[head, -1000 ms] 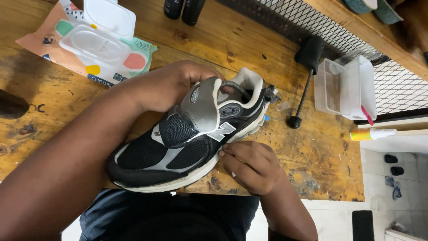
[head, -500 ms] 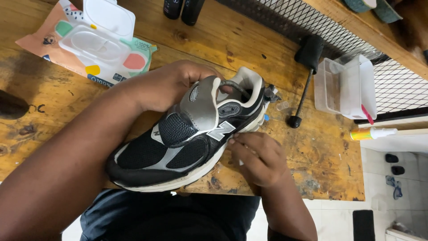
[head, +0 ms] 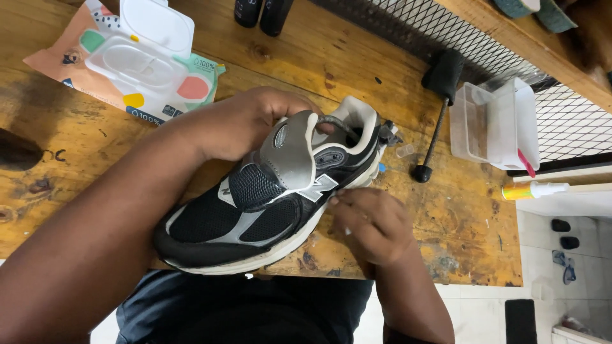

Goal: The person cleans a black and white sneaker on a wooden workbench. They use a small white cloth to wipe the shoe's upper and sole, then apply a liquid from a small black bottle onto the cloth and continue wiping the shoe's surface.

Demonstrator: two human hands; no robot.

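On a scuffed, stained wooden workbench [head: 76, 165] with wire mesh along its far edge, the left hand [head: 245, 124] wraps closed around the heel collar of a black and grey sneaker [head: 274, 204] lying on its side. At 4 o'clock from the shoe, the right hand [head: 373, 223] curls against the midsole, perhaps pinching something small. A wet-wipes pack [head: 137, 64] lies at 11 o'clock, a clear plastic box [head: 494, 124] at 2 o'clock.

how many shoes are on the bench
1: a black and grey mesh sneaker at the wooden bench's near edge, between left hand and right hand. Others may be out of view.
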